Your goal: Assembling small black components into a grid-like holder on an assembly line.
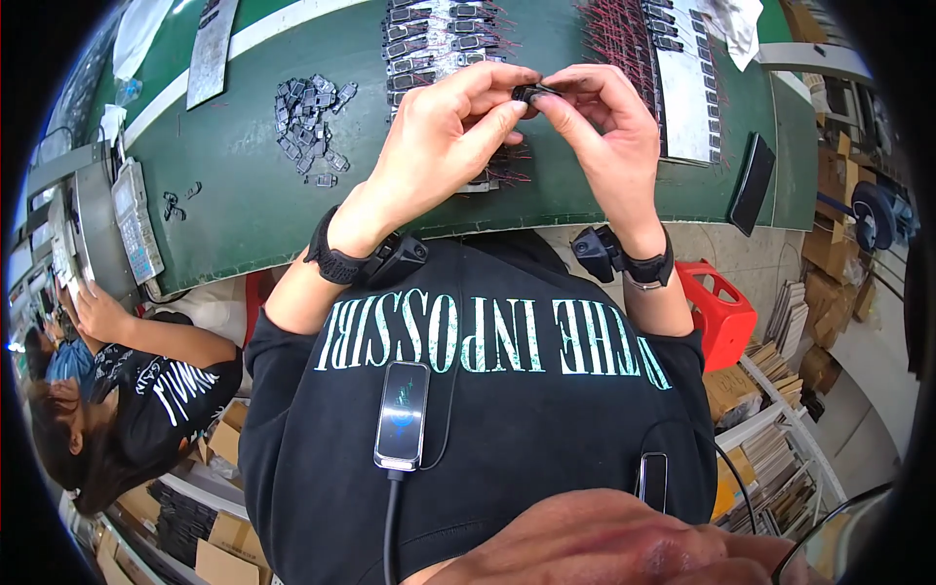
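Above the green table [253, 214], both my hands meet over a small black plastic part [526, 94]. My left hand [453, 127] pinches it between thumb and index finger. From the other side, my right hand [612, 132] closes thumb and fingertips on the same part, which they mostly cover. Below and behind my hands lies a strip with rows of similar black parts and thin red wires [408, 49]. Left of my left hand is a loose pile of small black parts [310, 127].
Farther right lie a white board [687, 107] edged with black parts and a dense row of red wires [624, 49]. A black phone [751, 185] rests near the right edge. A red stool [719, 312] stands below. At left, a co-worker's hand [100, 314] is near a grey keypad device [136, 219].
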`<state>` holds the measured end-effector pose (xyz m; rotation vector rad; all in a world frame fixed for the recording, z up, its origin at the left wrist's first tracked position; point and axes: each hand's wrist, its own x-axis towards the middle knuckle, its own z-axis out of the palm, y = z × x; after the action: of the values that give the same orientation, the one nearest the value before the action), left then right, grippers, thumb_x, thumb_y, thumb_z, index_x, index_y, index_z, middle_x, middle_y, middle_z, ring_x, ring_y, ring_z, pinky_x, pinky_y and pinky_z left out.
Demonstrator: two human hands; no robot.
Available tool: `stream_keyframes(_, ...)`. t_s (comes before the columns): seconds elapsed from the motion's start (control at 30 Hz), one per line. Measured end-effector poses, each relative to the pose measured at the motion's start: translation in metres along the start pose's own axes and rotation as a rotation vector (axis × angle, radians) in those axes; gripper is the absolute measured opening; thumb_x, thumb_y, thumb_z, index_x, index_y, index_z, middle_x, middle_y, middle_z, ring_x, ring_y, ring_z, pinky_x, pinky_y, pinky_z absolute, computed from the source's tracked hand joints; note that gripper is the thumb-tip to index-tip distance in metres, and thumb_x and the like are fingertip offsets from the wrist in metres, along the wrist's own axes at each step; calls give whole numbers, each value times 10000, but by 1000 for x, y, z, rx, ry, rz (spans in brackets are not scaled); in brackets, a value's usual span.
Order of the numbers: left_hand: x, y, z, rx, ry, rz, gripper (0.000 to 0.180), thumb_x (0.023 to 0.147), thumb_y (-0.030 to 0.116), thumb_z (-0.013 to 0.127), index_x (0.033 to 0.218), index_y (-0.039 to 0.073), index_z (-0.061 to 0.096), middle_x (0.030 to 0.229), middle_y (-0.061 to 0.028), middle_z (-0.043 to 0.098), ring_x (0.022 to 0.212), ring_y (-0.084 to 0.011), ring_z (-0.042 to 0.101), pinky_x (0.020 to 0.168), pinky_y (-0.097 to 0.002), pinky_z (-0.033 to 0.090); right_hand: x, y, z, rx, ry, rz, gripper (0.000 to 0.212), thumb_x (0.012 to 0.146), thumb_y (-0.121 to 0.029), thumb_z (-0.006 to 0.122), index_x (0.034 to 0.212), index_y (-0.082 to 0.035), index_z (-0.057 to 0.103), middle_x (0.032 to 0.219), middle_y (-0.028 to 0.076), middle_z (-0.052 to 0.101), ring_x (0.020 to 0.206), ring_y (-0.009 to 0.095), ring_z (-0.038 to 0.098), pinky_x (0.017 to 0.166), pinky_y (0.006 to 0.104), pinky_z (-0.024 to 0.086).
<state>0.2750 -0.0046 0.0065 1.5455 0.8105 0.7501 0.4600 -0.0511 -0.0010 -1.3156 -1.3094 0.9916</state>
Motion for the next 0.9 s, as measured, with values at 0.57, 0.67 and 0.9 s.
stream_keyframes(0.57,-2,-7,7,-180,19,-2,279,979,54,534,1234,-39,597,1033,-114,709,956,-137,684,793,-274,595,4,0,-8,-666,87,-627,251,749,10,761,991,-39,722,937,82,680,820,212,661,708,297,535)
stream_keyframes(0.67,-3,-9,7,-188,18,-11,282,981,56,530,1238,-40,593,1034,-119,710,962,-140,684,795,-274,595,4,-1,-6,-727,97,-675,245,744,10,759,980,-42,722,924,79,682,811,224,660,701,304,535)
stream_keyframes(0.9,-1,-9,7,-178,21,-27,292,978,58,525,1245,-45,584,1049,-127,710,962,-144,686,792,-273,593,4,0,-5,-738,108,-662,221,755,-1,752,969,-47,723,907,72,684,797,221,658,694,304,532)
